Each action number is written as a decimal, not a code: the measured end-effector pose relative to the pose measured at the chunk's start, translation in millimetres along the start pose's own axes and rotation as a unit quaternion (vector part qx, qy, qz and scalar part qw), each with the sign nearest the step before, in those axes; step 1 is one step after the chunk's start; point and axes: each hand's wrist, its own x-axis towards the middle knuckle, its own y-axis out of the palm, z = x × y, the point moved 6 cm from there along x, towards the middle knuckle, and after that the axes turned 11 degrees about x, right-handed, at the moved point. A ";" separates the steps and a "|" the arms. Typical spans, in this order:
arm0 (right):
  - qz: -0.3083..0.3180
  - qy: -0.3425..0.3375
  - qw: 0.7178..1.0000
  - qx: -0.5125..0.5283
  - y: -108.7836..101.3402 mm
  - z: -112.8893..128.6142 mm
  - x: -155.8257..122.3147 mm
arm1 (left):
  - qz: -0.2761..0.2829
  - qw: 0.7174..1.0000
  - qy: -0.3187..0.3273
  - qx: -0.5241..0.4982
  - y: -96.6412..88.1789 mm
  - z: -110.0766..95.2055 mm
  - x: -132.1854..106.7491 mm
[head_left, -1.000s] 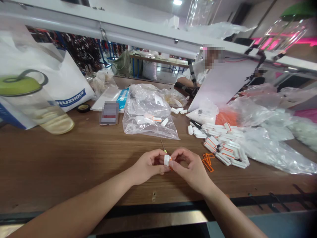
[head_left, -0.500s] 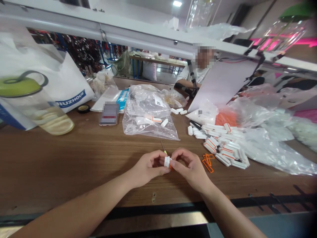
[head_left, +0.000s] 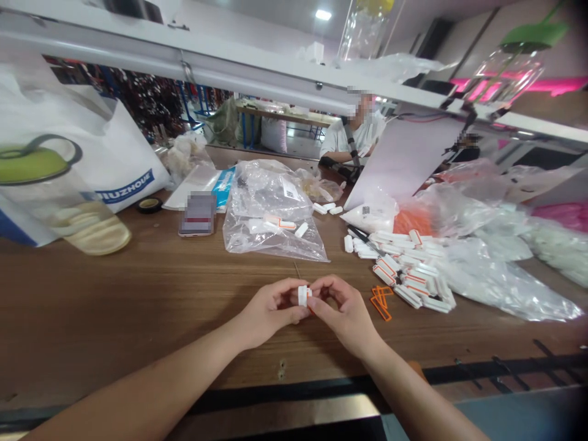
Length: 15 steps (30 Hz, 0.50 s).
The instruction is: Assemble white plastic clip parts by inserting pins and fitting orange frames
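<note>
Between my two hands is a small white plastic piece [head_left: 302, 296] with a bit of orange at its right side. My left hand [head_left: 271, 308] is closed on it from the left, thumb below and fingers behind. My right hand [head_left: 342, 311] pinches its right side. Just beyond my fingertips a thin metal shaft [head_left: 297, 270] lies on the table; its other end is hidden behind the hands. Several orange rectangular frames [head_left: 381, 300] lie to the right of my right hand. Past them is a heap of white plastic pieces [head_left: 420, 278], some edged in orange.
A clear plastic bag [head_left: 271, 184] with white pieces lies ahead, beside a phone [head_left: 197, 215]. A lidded bottle [head_left: 68, 208] and a white bag [head_left: 124, 141] stand left. More plastic bags [head_left: 505, 275] crowd the right. A person [head_left: 353, 138] sits beyond the table.
The orange edge beside the white piece shows more at its right side now. Both hands keep their hold. The whole view has shifted slightly.
</note>
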 end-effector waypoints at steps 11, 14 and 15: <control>-0.003 0.001 1.000 -0.015 0.4 0.0 -2.4 | 0.008 1.000 -0.014 -0.005 0.5 0.3 1.5; -0.007 0.003 1.000 -0.023 -0.2 -0.7 -3.3 | 0.009 1.000 -0.025 -0.007 -0.2 0.9 1.7; -0.009 0.004 1.000 -0.025 -0.5 -0.8 -3.6 | 0.007 1.000 -0.028 -0.007 -0.7 1.3 1.7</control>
